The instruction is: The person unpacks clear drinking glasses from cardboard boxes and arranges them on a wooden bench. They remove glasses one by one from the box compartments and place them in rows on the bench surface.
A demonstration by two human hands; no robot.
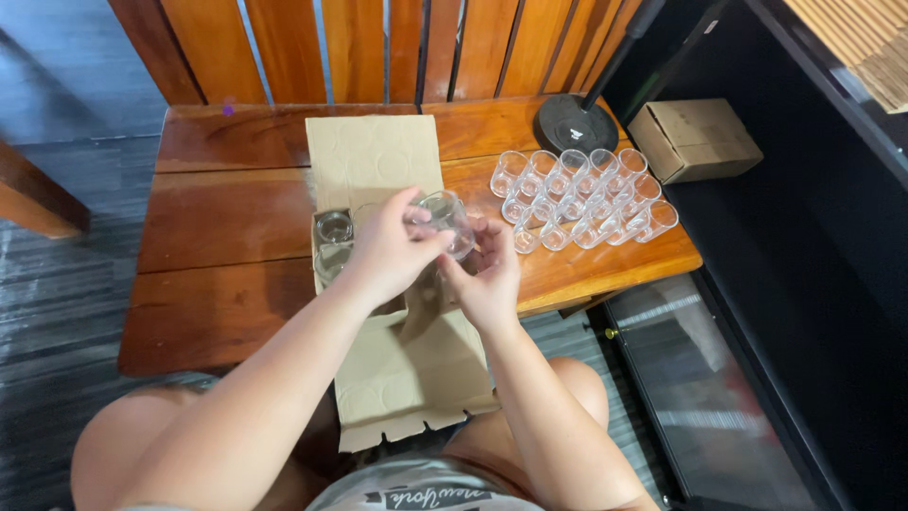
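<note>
A clear glass tumbler (446,220) is held above the open cardboard box (378,161), gripped between both hands. The left hand (388,251) is closed around its near side, thumb and fingers wrapped on the rim area; the right hand (487,274) is cupped loosely under and beside it, fingertips touching the glass, not fully closed. Motion blur is seen on the tumbler, so the exact tilt cannot be told. Just left of the hands, inside the box, a few more glasses (333,232) are seated upright in their compartments; how many remain under the hands cannot be told. To the right, on the wooden table (218,227), a tight cluster of unpacked glasses (582,194) is laid out in rows, well apart from the box. Judged from this: most of the unpacking appears done, with the held tumbler and the few in the box left. A black round lamp base (575,123) is placed behind the cluster; a small closed carton (695,139) is set on the dark shelf to the right.
</note>
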